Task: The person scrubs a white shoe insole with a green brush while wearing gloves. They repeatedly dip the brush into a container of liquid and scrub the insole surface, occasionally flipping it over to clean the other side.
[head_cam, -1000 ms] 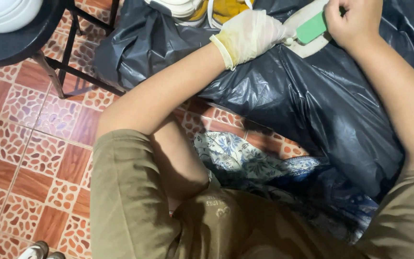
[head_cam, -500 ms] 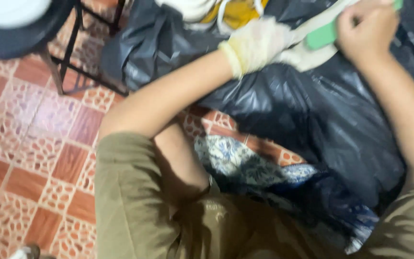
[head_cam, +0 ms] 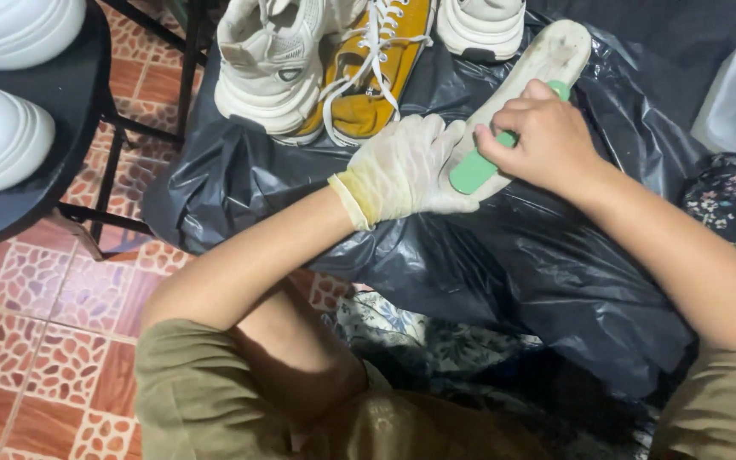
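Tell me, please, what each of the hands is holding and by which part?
Gloved left hand pins the off-white shoe insole's near end; bare right hand grips the green brush mid-handle.

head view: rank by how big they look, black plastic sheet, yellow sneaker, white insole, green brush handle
1. black plastic sheet
2. yellow sneaker and white insole: both partly hidden or cut off, too close to rank
3. green brush handle

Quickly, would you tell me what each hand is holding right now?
Left hand: gloved, closed on the white insole.
Right hand: bare, closed on the green brush.
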